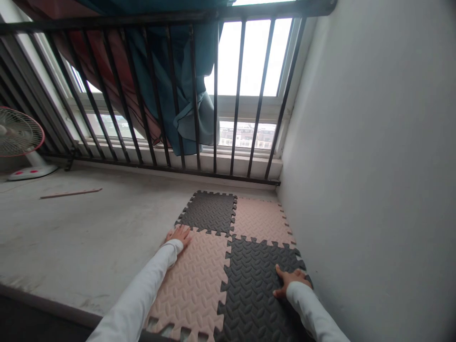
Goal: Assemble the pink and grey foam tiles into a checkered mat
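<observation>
Interlocking foam mat tiles lie joined on the concrete floor by the wall: a near pink tile (192,280), a near dark grey tile (256,289), a far dark grey tile (208,211) and a far pink tile (260,219). My left hand (179,234) lies flat with fingers stretched out on the far left corner of the near pink tile, at its seam with the far grey tile. My right hand (290,281) rests palm down, fingers apart, on the right side of the near grey tile close to the wall. Both arms wear white sleeves.
A white wall (374,180) runs along the right. Black metal railing bars (213,114) stand before a window, with blue and red cloth (171,80) hanging behind them. A white fan (21,142) stands at far left, and a thin wooden stick (71,193) lies on the floor.
</observation>
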`<state>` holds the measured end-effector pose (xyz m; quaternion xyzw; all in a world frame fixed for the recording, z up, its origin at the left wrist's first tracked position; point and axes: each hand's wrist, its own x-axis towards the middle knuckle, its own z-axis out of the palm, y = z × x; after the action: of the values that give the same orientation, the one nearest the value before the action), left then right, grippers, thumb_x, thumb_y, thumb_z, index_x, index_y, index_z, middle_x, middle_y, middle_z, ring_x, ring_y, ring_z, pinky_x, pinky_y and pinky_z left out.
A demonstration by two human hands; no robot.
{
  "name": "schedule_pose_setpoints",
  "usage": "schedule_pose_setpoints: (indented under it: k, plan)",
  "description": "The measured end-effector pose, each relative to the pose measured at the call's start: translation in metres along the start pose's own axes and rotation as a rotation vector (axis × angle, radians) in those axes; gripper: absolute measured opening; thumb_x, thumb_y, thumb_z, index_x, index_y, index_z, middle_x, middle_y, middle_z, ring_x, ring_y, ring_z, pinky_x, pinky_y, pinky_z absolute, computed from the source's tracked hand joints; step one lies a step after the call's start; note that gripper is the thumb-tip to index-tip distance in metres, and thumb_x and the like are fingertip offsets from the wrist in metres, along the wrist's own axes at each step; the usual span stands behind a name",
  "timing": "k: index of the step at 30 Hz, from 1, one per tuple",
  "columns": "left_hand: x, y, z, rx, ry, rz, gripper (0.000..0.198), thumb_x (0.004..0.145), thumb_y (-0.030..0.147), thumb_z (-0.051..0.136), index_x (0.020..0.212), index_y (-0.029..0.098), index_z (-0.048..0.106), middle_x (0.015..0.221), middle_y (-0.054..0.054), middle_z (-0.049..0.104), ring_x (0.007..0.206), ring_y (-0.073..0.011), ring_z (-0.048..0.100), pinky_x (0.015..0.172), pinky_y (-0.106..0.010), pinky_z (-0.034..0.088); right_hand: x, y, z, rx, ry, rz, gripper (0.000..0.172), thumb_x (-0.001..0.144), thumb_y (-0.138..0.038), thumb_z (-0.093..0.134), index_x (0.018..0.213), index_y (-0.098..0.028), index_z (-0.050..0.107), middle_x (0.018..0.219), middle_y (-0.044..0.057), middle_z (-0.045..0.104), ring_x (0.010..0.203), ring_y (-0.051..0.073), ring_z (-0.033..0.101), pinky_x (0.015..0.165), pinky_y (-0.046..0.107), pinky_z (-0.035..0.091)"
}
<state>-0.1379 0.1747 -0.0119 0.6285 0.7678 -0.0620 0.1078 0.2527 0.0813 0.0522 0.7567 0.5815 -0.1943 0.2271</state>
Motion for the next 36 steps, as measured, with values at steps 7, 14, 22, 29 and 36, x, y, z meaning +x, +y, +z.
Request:
schedule_pose_setpoints:
  k: [7,14,22,29,36]
  plan:
    - [-0.040,-0.011,0.016,0.060,0.013,0.013,0.068,0.071,0.057,0.029,0.131,0.027,0.016,0.142,-0.004,0.005,0.129,-0.0194,0.003,0.100,-0.046,0.006,0.011,-0.005,-0.002,-0.015,0.030,-0.034,0.089,0.044,-0.040,0.070,0.125,-0.028,0.035,0.120,0.015,0.048,0.115,0.033,0.036,0.089,0.049,0.034]
    - [-0.038,-0.013,0.004,0.009,-0.131,0.043,0.093,0.053,0.066,0.044,0.131,0.026,0.013,0.142,-0.005,-0.003,0.128,-0.0230,-0.005,0.099,-0.048,0.002,0.065,-0.073,-0.052,-0.008,0.222,-0.329,0.044,0.068,-0.031,0.052,0.111,-0.020,0.052,0.119,0.008,0.050,0.110,0.019,0.045,0.092,0.028,0.034]
    - [-0.041,-0.014,0.006,-0.011,-0.133,0.055,0.093,0.051,0.066,0.045,0.131,0.029,0.012,0.141,-0.004,-0.004,0.128,-0.0238,-0.006,0.099,-0.050,-0.001,0.159,-0.172,-0.097,0.080,0.454,-0.393,0.047,0.079,-0.024,0.034,0.126,-0.019,0.032,0.132,0.011,0.033,0.119,0.020,0.033,0.089,0.032,0.036]
    - [-0.042,-0.015,0.001,-0.027,-0.175,0.051,0.096,0.050,0.066,0.047,0.131,0.029,0.011,0.141,-0.005,-0.005,0.128,-0.0237,-0.008,0.099,-0.049,-0.003,0.200,-0.190,-0.104,0.084,0.514,-0.489,0.049,0.078,-0.017,0.031,0.126,-0.023,0.030,0.126,0.007,0.042,0.116,0.019,0.035,0.086,0.036,0.036]
    - [-0.042,-0.013,-0.001,-0.001,-0.174,0.032,0.094,0.050,0.065,0.047,0.130,0.029,0.013,0.141,-0.004,-0.003,0.128,-0.0243,-0.006,0.099,-0.050,-0.002,0.193,-0.173,-0.090,0.068,0.569,-0.590,0.043,0.081,-0.032,0.030,0.119,-0.016,0.041,0.126,0.008,0.043,0.115,0.018,0.035,0.096,0.032,0.024]
